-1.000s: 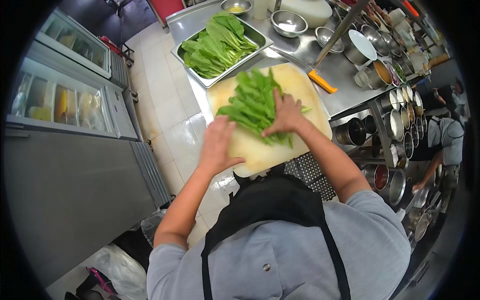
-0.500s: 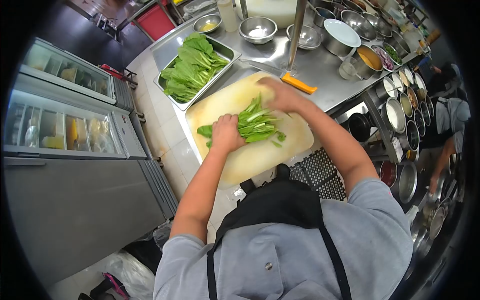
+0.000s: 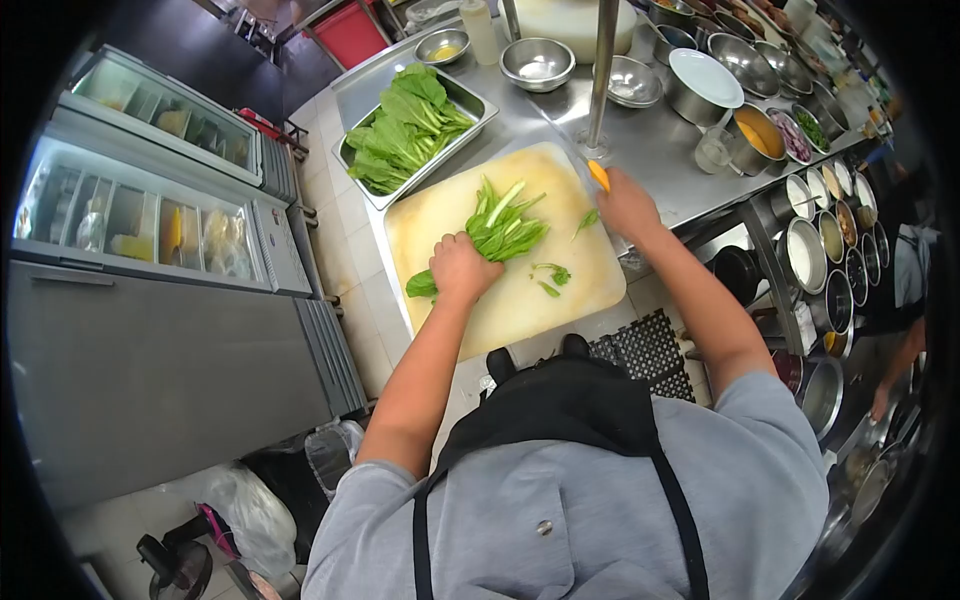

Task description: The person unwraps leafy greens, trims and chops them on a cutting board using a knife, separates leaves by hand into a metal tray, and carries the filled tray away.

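Note:
My left hand (image 3: 464,268) is wrapped over a bunch of leafy greens (image 3: 508,228), pressing it on the pale cutting board (image 3: 425,222). The stalk ends point away from me, toward the upper right. My right hand (image 3: 628,203) grips a knife by its orange handle (image 3: 598,174) at the board's right edge. The blade, only partly distinct, runs up and left from the handle over the steel counter. A few loose leaf scraps (image 3: 552,276) lie on the board, and one leaf (image 3: 586,222) rests near my right hand.
A steel tray (image 3: 480,121) of whole greens stands beyond the board. Metal bowls (image 3: 537,65) and a steel post (image 3: 602,80) are at the back of the counter. Ingredient pots (image 3: 806,252) line the right, where another person's hand (image 3: 879,404) shows. Refrigerators (image 3: 150,235) stand left.
My right hand has moved from beside the stalks to the knife and taken its orange handle. My left hand stays on the greens. Loose scraps now lie apart from the bunch.

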The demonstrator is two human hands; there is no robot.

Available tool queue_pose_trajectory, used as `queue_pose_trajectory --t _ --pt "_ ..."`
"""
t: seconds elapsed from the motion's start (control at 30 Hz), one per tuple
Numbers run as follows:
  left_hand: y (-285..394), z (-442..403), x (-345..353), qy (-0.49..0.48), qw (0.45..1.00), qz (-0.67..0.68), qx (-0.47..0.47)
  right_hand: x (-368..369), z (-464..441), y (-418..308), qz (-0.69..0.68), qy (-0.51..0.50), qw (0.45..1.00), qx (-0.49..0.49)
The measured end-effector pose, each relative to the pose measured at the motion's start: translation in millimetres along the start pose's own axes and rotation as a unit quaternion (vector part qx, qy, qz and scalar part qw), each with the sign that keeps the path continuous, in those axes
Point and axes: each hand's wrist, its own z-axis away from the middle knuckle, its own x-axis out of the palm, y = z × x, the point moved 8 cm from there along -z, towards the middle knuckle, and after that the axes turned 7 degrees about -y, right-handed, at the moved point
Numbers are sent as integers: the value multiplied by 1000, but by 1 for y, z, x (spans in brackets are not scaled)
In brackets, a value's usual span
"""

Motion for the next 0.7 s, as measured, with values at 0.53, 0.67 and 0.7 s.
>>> queue_pose_trajectory --t 0.53,0.67,0.7 --pt "-1 7 0 -104 994 -25 35 36 151 -107 34 -186 979 -79" --pt "0 4 3 -106 993 -37 38 40 147 -111 37 -217 973 -69" --pt "2 4 6 -111 991 -48 62 46 145 -111 29 -216 973 -80"
